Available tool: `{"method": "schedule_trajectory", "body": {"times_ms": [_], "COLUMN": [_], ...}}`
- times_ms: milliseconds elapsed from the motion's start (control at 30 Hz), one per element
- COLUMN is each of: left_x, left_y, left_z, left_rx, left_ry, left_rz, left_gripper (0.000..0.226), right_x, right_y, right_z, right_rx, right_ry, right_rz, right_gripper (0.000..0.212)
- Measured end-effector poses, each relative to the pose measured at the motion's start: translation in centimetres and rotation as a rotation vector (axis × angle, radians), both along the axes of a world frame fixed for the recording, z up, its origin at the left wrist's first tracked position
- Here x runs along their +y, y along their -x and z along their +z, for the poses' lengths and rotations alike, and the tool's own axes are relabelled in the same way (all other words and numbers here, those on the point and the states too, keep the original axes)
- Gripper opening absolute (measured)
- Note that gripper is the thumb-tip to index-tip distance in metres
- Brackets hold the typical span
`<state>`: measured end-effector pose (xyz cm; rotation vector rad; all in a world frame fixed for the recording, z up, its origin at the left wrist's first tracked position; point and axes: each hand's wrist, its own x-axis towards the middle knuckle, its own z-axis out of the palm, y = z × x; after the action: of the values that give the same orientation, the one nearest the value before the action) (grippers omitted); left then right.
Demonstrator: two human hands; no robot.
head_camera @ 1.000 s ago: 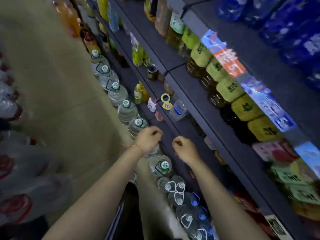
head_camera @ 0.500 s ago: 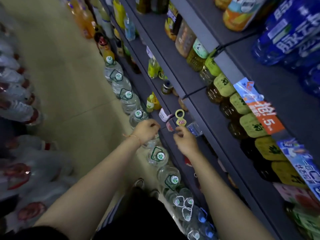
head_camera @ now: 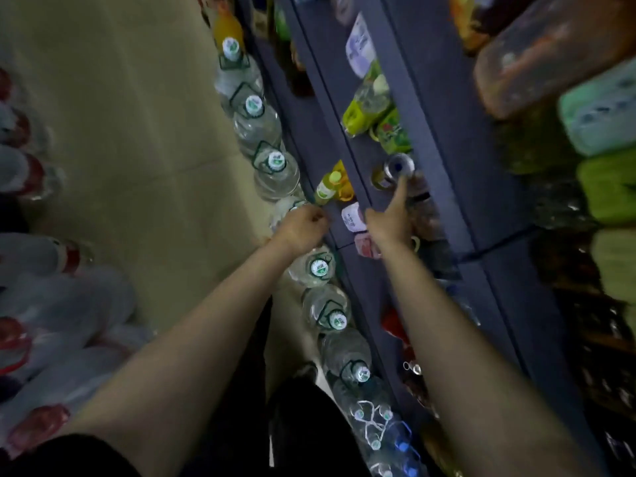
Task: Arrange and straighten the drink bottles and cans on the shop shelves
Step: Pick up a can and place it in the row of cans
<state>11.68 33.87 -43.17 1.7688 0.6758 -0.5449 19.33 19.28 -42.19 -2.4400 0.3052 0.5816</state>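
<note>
Right hand reaching onto the dark shelf for a can, centre of the frame.

The right hand (head_camera: 390, 218) is stretching a finger up to the silver-topped metal drink can (head_camera: 395, 168); whether anything is gripped cannot be told. The left hand (head_camera: 303, 225) is hanging loosely curled, holding nothing, by the clear water jugs (head_camera: 318, 266). Best bet: wrapping the can fully, sliding it upright into line on the grey shelf (head_camera: 375, 191).
</note>
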Motion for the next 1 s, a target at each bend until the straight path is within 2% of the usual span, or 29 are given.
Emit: {"method": "schedule_trajectory", "body": {"times_ms": [100,200,300,433,500,567,633,733,833,933,1000], "left_x": [3.4,5.9,7.4,8.0,7.8,7.6,7.8,8.6,10.4,11.7,11.8], "left_y": [-3.2,-5.7,-7.3,-8.0,-7.8,-7.2,-6.4,-5.5,-4.5,-3.2,-2.5], "left_z": [-2.8,-4.4,-5.1,-4.8,-4.4,-3.4,-2.6,0.8,6.8,14.9,21.0], "left_rx": [0.018,0.026,0.065,0.081,0.071,0.041,-0.025,-0.171,-0.287,-0.309,-0.325], "left_ry": [0.046,0.086,0.114,0.150,0.145,0.091,0.066,0.007,0.018,0.282,0.501], "left_rz": [0.039,0.048,-0.021,-0.040,-0.075,-0.132,-0.149,-0.178,-0.115,-0.017,0.007], "left_gripper": [0.022,0.020,0.022,0.037,0.045,0.039,0.057,0.086,0.096,0.072,0.042], "right_x": [3.2,4.6,4.0,4.5,5.0,6.2,7.7,9.7,11.2,11.7,12.1], "right_y": [-4.7,-7.8,-9.5,-9.1,-8.1,-6.4,-4.7,-1.9,0.0,0.7,0.5], "right_z": [-2.4,-4.6,-6.5,-5.5,-4.6,-2.7,-0.6,3.4,8.9,16.4,22.2], "right_rx": [0.000,0.034,-0.042,-0.069,-0.081,-0.108,-0.097,-0.084,-0.113,-0.236,-0.323], "right_ry": [0.143,0.160,0.171,0.229,0.164,0.052,-0.090,-0.316,-0.522,-0.648,-0.714], "right_rz": [-0.087,-0.206,-0.294,-0.158,-0.119,-0.105,-0.091,-0.082,-0.073,-0.062,-0.034], "right_gripper": [0.086,0.082,0.072,0.051,0.048,0.048,0.045,0.037,0.032,0.021,0.008]}}
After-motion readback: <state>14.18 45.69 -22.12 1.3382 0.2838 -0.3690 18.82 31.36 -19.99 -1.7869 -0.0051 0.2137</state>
